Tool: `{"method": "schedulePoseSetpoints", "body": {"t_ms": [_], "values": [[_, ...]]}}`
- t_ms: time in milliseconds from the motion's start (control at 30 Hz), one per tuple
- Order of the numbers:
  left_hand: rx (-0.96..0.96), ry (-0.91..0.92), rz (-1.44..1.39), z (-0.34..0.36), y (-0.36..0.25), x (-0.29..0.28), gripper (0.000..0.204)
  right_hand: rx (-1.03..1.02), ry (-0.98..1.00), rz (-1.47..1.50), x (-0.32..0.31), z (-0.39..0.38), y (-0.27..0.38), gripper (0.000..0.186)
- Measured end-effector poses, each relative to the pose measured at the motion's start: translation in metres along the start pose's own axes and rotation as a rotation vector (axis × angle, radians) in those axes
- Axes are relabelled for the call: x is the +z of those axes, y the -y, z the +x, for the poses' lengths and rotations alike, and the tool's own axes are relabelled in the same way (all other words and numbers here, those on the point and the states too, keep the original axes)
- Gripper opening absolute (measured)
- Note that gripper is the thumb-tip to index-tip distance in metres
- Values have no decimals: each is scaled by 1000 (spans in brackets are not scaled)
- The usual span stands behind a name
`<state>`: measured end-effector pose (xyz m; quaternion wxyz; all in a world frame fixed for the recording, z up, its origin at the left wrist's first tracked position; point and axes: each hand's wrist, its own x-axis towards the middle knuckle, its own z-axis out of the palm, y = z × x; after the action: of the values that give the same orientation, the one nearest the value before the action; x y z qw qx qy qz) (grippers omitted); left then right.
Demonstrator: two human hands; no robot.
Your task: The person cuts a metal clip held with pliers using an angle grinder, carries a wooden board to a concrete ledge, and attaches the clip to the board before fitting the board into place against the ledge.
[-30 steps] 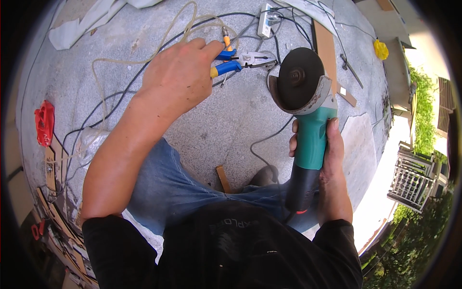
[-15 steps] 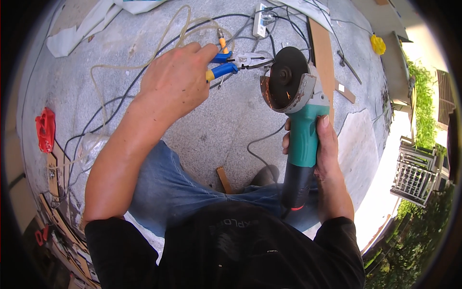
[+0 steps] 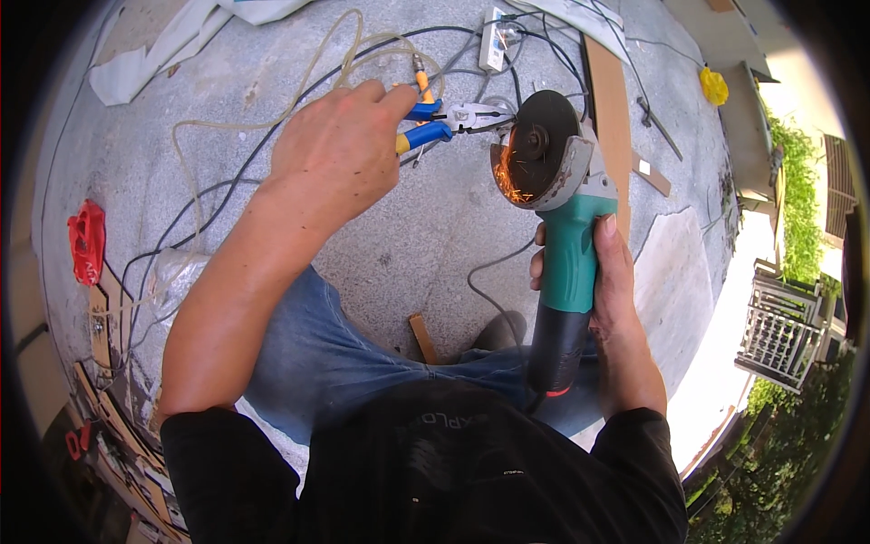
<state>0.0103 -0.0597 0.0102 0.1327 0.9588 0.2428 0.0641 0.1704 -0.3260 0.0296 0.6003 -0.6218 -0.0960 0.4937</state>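
My left hand (image 3: 340, 150) is closed round the blue and yellow handles of a pair of pliers (image 3: 471, 118). The plier jaws point right and reach the left edge of a dark disc (image 3: 544, 136) on an angle grinder (image 3: 571, 258). Whatever small piece the jaws grip is too small to make out. My right hand (image 3: 612, 272) wraps round the grinder's green body, thumb on the near right side. Its black rear end hangs over my right thigh. Orange sparks (image 3: 517, 186) gather inside the metal guard (image 3: 573, 177) at the disc's lower left.
A white power strip (image 3: 493, 41) and tangled cables lie at the far side. A long brown board (image 3: 609, 109) runs behind the grinder. A yellow-handled tool (image 3: 422, 77) lies past my left hand. Wood scraps and a red bag (image 3: 87, 240) are at the left.
Sparks in the guard have grown from a few to a bright spray. My left hand and the pliers have shifted slightly right; the grinder has barely moved.
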Motion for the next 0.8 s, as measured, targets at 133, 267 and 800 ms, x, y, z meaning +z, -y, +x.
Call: {"method": "schedulePoseSetpoints", "body": {"t_ms": [133, 267, 800], "values": [[29, -24, 30, 1, 2, 0, 32, 10, -2, 34, -2, 3, -2, 72], [42, -15, 68, 4, 10, 4, 34, -14, -2, 96, -6, 3, 1, 77], [14, -28, -881, 19, 43, -10, 29, -223, 69, 235, -31, -5, 17, 85]]}}
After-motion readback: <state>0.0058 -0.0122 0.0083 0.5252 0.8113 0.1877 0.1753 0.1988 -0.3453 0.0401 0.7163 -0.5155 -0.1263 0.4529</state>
